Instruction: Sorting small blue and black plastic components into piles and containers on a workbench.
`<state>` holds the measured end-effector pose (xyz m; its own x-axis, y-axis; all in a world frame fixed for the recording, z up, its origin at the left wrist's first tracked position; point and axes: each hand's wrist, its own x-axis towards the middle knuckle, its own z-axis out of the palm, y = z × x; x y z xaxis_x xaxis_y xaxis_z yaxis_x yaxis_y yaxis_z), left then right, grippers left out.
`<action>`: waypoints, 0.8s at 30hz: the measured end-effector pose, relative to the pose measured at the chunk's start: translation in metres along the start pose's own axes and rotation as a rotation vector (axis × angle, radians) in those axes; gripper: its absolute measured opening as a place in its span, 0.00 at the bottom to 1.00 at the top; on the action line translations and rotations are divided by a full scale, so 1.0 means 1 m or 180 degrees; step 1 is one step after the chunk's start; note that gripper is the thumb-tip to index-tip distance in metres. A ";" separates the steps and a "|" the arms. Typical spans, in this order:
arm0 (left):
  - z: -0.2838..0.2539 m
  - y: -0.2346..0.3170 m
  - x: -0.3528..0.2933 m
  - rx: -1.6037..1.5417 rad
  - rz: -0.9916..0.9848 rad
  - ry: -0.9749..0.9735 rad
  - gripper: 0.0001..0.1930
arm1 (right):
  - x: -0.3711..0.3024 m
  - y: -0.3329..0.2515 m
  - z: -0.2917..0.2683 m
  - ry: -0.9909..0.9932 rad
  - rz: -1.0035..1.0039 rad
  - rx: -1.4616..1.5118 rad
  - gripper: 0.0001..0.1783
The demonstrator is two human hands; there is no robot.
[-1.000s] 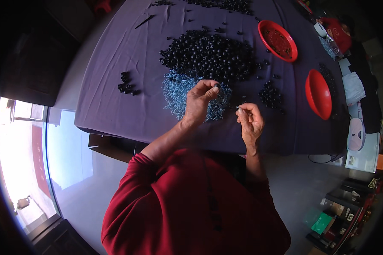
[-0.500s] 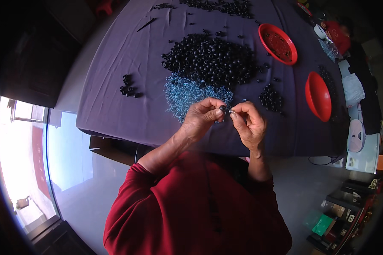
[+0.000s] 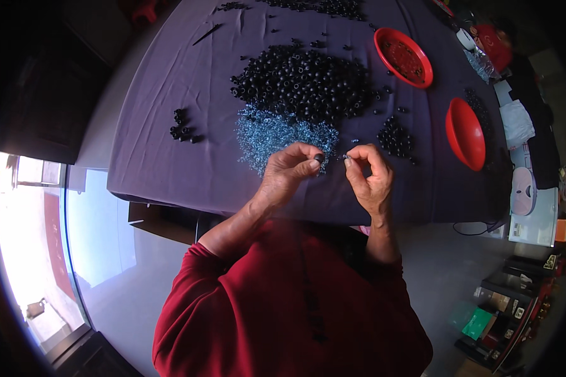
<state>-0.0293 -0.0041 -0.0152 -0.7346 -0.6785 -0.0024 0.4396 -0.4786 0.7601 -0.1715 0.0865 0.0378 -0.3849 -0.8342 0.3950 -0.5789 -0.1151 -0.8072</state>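
Head view

– Left hand (image 3: pixel 288 173): thumb and forefinger clamped on one black bead (image 3: pixel 319 157), held above the near edge of the pale-blue heap

– Right hand (image 3: pixel 371 177): thumb and forefinger pinched together on one small glinting piece (image 3: pixel 346 156), its exact shape too small to tell; hands near each other, not touching

– Black bead, handling: judged light, stiff and smooth, likely to roll or slip if squeezed off-centre; best taken by its rounded sides, leaving clear any opening such as shows on others in the heap

– Glinting piece, handling: judged lighter still, hard, easily dropped, perhaps brittle; best pinched at one end with little force, the other end free

– Heap of black beads (image 3: pixel 302 81): large, beyond the hands, adjoining the heap of pale-blue glinting pieces (image 3: pixel 258 135)

– Small groups of black beads: one at left (image 3: pixel 182 131), one at right (image 3: pixel 394 135) beyond the right hand

– Red dish (image 3: pixel 427 73), small dark bits within; red bowl (image 3: pixel 465 135), tilted in view, at far right

– Slim dark pointed tool (image 3: pixel 206 34), far left on the purple tablecloth (image 3: pixel 157 163)
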 end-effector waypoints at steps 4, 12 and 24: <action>-0.013 -0.001 -0.003 -0.0248 -0.0058 -0.0154 0.08 | -0.020 0.048 -0.004 -0.0017 0.0509 -0.0581 0.03; -0.016 -0.011 -0.013 -0.0434 -0.0846 -0.0675 0.09 | -0.020 0.076 -0.006 0.0004 0.0281 -0.1420 0.04; -0.028 -0.024 -0.023 -0.0162 -0.1810 -0.1325 0.08 | 0.062 0.137 -0.001 0.0304 -0.0119 -0.1717 0.07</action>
<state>-0.0087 0.0074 -0.0512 -0.9897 -0.0507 -0.1336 -0.0550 -0.7280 0.6834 -0.2755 0.0191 -0.0479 -0.4059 -0.7793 0.4774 -0.8702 0.1699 -0.4624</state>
